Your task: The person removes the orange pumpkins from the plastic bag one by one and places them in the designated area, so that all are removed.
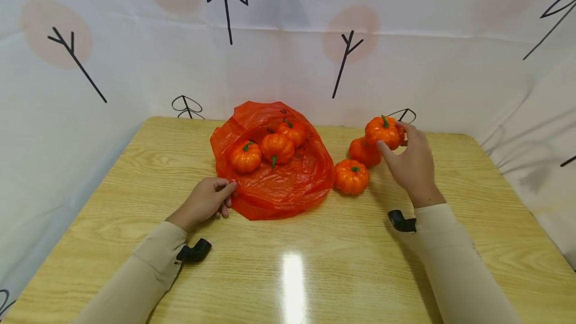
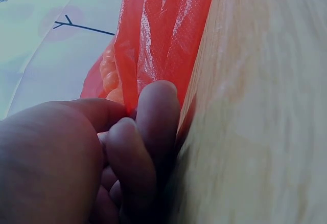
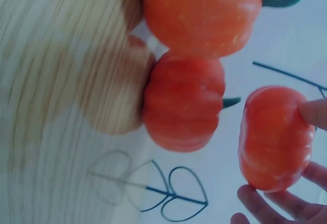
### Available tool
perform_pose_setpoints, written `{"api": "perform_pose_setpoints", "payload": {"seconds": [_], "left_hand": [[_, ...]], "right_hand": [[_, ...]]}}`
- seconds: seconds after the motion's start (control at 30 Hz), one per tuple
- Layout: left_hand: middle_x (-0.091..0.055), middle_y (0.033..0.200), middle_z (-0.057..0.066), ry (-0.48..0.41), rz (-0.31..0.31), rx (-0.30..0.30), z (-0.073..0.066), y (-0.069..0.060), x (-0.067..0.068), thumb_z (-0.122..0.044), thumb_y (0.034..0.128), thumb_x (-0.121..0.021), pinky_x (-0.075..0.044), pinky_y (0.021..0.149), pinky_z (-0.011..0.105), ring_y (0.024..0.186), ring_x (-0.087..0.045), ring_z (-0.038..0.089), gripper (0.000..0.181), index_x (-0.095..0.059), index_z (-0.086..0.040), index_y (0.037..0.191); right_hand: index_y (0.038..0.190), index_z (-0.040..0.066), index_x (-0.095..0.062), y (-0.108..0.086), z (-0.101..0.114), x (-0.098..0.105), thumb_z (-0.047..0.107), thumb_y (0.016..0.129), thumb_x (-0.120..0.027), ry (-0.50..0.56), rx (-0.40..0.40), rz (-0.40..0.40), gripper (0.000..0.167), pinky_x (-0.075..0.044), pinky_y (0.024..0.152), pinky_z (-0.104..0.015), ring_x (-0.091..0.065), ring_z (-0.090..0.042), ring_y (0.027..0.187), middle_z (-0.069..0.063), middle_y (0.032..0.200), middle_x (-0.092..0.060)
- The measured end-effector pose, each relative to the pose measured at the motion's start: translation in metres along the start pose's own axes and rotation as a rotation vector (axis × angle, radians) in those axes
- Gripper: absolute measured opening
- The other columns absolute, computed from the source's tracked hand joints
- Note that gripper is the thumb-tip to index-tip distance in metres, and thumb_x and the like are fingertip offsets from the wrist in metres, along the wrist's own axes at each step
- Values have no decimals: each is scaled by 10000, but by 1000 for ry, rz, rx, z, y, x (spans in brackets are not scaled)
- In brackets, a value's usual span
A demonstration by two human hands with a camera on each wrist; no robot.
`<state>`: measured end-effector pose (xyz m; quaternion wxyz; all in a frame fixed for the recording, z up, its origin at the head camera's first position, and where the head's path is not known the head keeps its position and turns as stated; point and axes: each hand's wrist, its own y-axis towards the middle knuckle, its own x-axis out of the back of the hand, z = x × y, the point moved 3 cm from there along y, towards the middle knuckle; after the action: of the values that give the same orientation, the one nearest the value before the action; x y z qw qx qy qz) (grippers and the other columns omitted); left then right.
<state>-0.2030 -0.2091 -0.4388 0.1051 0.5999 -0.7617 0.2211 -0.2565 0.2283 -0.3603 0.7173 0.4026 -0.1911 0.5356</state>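
Observation:
A red plastic bag [image 1: 288, 189] lies spread with its mouth facing up, and three small orange pumpkins [image 1: 277, 147] with green stems rest inside. My left hand [image 1: 209, 199] pinches the bag's near left edge between thumb and fingers; the left wrist view shows the thin red film [image 2: 168, 35] at the fingertips. Raised off the table, a pumpkin [image 3: 278, 137] is gripped by my right hand [image 1: 411, 161], thumb on one side and fingers on the other. Below it, a pumpkin [image 1: 363, 152] stands on the table, partly hidden. Another pumpkin [image 1: 351, 177] sits nearer, against the bag's right edge.
The wooden table [image 1: 243, 279] runs back to a pale cloth [image 1: 279, 64] printed with leaves and twigs, which hangs behind it and at the sides. Each sleeve has a black curved piece [image 1: 194, 251] near the cuff.

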Motion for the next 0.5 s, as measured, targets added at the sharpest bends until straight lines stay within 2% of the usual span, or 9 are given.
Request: {"api": "perform_pose_setpoints", "payload": {"seconds": [0.13, 0.27, 0.37, 0.5], "left_hand": [[-608, 688, 58, -8, 2, -6, 0, 0, 0, -346, 1062, -502, -509, 471, 276, 538, -639, 193, 414, -597, -51, 787], [-608, 684, 56, -12, 3, -7, 1, 0, 0, -343, 1062, -503, -505, 467, 272, 534, -637, 188, 414, -596, -50, 785], [-608, 679, 58, -12, 4, -8, 2, 0, -1, -350, 1059, -507, -505, 466, 273, 532, -636, 182, 424, -592, -42, 782], [-610, 683, 61, -12, 1, -7, 3, 1, -1, -359, 1057, -509, -505, 467, 275, 532, -637, 189, 425, -596, -43, 786]], "right_hand": [[1502, 22, -374, 3, -10, 2, 338, 977, -632, -8, -34, -32, 665, -467, 941, -570, -499, -441, 1130, -279, 1431, -439], [1517, 19, -339, 6, -22, 6, 308, 979, -621, -9, -102, -46, 673, -433, 1028, -616, -471, -477, 1222, -288, 1469, -397], [1533, 32, -305, 8, -34, 8, 304, 979, -603, -20, -179, -34, 686, -377, 1094, -640, -430, -512, 1302, -295, 1497, -355], [1545, 39, -279, 11, -48, 11, 323, 982, -578, -60, -252, -6, 698, -366, 1094, -666, -420, -541, 1309, -318, 1501, -334]]}}
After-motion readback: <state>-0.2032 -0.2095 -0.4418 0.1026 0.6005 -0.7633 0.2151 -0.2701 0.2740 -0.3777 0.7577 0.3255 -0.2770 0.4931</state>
